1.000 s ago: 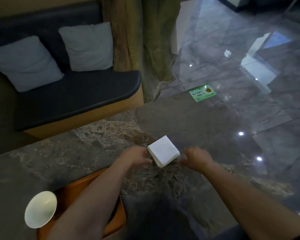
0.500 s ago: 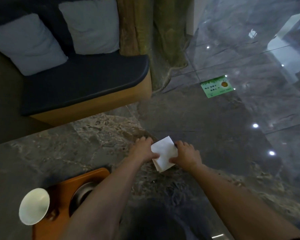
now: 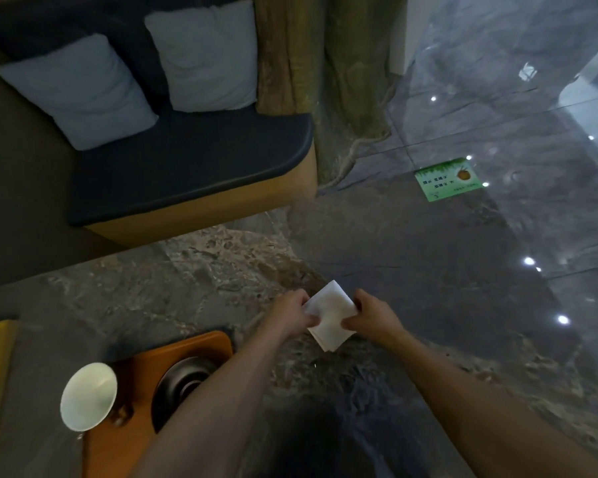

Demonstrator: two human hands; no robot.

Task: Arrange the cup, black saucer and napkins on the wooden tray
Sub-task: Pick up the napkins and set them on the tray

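- Head view: the left hand (image 3: 292, 313) and right hand (image 3: 368, 317) were both closed on opposite edges of the napkins (image 3: 330, 315), a white stack held just above the surface (image 3: 187, 291).
- Light, soft and floppy by the look, the stack would probably handle best pinched at its edges.
- Near left, the wooden tray (image 3: 145, 370) carried the black saucer (image 3: 182, 381), with the cup (image 3: 87, 396) at its left edge.
- The marbled stone surface looked glossy; a cushioned bench (image 3: 187, 167) stood beyond it, far left.

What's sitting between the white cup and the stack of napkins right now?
In the head view, the black saucer sits on the wooden tray between the cup and the napkins, partly hidden by the left forearm.
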